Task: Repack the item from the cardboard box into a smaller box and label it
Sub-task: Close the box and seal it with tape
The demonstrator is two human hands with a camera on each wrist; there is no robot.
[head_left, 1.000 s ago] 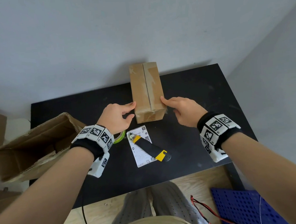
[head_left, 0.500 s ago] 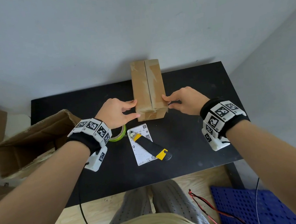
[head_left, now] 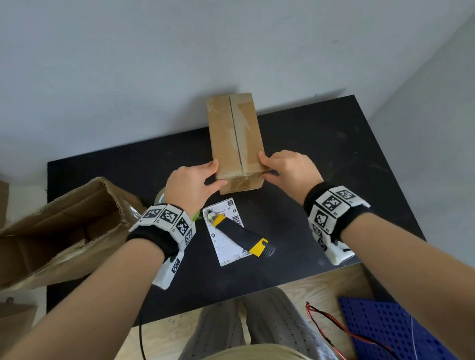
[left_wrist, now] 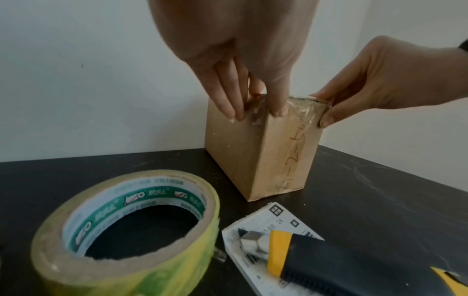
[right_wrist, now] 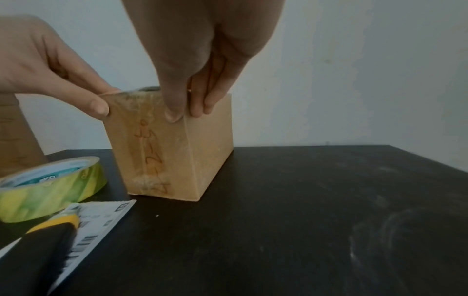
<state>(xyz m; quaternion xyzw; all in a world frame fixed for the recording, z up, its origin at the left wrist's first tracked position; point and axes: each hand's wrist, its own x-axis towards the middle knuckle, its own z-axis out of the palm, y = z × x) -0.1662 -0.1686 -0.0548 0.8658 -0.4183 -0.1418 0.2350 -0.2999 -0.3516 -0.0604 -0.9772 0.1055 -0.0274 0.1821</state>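
Two hands gripped one small box, taped shut, upright at mid-desk: left hand and right hand each pinched a near top corner. Label lay flat beneath utility knife. Tape roll sat beside; large opened box at left.

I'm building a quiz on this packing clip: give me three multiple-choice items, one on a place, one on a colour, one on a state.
1. Where does the utility knife lie?
A. on the shipping label
B. inside the big open carton
C. on top of the small box
2. What colour is the tape roll?
A. red
B. yellow-green
C. blue
3. How does the small box stand?
A. open
B. crushed flat
C. closed, held by left hand and right hand

Answers: 1 A, the knife crosses the label. 2 B, both wrist views show it. 3 C, fingers and thumbs pinch its near top corners.
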